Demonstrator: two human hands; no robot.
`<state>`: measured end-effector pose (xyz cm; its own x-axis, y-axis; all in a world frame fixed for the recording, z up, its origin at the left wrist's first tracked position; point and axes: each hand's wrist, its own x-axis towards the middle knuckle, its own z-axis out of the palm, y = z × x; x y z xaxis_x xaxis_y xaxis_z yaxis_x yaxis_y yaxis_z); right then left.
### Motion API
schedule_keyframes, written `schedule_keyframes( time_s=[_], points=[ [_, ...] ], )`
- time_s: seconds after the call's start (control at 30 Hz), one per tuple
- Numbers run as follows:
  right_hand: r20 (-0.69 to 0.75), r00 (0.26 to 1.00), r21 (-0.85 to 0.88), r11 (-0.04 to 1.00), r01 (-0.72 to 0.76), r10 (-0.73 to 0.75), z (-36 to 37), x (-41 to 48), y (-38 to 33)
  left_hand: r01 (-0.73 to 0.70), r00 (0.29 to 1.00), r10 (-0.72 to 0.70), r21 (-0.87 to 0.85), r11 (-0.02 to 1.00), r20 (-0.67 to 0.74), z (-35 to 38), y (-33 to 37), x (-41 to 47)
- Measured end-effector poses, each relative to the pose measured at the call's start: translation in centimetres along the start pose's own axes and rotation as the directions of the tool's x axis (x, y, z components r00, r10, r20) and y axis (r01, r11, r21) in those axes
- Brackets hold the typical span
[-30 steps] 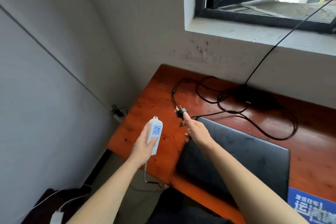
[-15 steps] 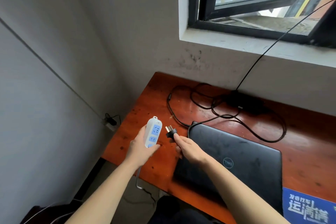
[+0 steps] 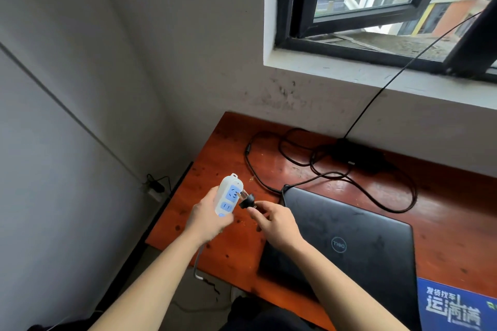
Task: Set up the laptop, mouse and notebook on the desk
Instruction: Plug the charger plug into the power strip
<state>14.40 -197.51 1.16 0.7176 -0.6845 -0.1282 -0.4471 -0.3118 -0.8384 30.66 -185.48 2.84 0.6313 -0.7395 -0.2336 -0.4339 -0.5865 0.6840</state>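
A closed black laptop point(image 3: 357, 239) lies on the red-brown wooden desk point(image 3: 443, 212). My left hand point(image 3: 207, 216) grips a white power strip point(image 3: 228, 197) with blue sockets, held upright over the desk's left part. My right hand point(image 3: 277, 222) pinches a black plug point(image 3: 247, 201) whose prongs touch the strip's upper socket. The plug's black cable point(image 3: 336, 174) loops across the desk to a black power adapter point(image 3: 360, 154) near the wall. A blue notebook point(image 3: 454, 306) with white lettering lies at the lower right. No mouse is in view.
A grey wall stands to the left, with a wall socket point(image 3: 154, 187) and a small plug low down. A window point(image 3: 376, 8) with a black frame is open above the desk. A thin black wire point(image 3: 390, 83) runs from the adapter up across the sill.
My right hand has lifted the plug off the desk and carried it left to the power strip. The prongs now meet the upper socket. The view has tilted up slightly.
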Motion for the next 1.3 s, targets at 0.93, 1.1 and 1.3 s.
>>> schedule_keyframes(
  time_s=[0.93, 1.1, 1.3],
  points=[
    [0.184, 0.955, -0.666, 0.685, 0.295, -0.232, -2.7, 1.1, -4.6, -0.087, 0.995, 0.098, 0.536, 0.839, 0.008, 0.7, 1.7, -0.7],
    [0.162, 0.950, -0.667, 0.680, 0.304, -0.266, -2.9, 1.0, -4.7, -0.075, 0.995, 0.100, 0.479, 0.874, -0.028, 0.0, 2.3, -0.5],
    [0.211, 0.941, -0.642, 0.689, 0.337, -0.264, -3.2, 1.1, -4.3, -0.111, 0.994, 0.104, 0.497, 0.861, 0.042, -0.4, 2.1, -0.3]
  ],
)
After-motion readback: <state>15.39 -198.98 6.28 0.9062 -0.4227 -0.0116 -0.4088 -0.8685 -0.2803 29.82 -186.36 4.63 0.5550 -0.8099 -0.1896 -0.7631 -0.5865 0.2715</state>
